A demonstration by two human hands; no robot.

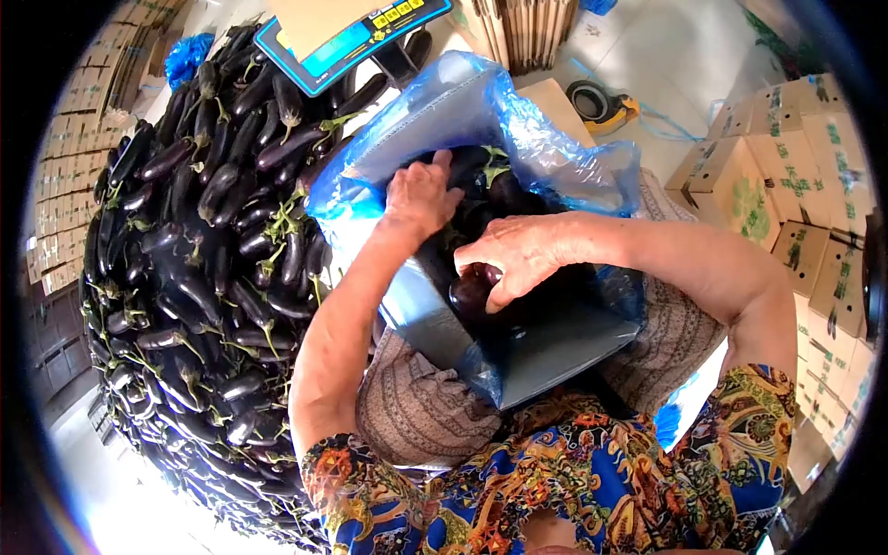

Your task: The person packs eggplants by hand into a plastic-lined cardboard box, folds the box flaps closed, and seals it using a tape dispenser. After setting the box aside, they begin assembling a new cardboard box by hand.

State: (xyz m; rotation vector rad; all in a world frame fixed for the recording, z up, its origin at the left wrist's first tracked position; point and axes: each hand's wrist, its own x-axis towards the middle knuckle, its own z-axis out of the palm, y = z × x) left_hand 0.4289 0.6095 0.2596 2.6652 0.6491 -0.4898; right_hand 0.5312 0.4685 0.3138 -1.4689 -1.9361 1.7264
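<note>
A cardboard box (569, 359) lined with a blue plastic bag (525, 120) stands between my knees, with dark purple eggplants (507, 196) inside. My right hand (532, 254) reaches into it, fingers and thumb closed round the end of an eggplant (470, 292). At the box's far left side, my left hand (421, 192) rests against the bag and the eggplants, its visible fingers apart. No held thing shows in it, though some fingertips are hidden below the rim.
A large heap of eggplants (199, 268) fills the left side. Behind the box is a blue-framed scale display (347, 46). A tape roll in a dispenser (597, 104) lies on the floor. Printed cartons (786, 176) are stacked at the right, and more cartons (79, 166) stand far left.
</note>
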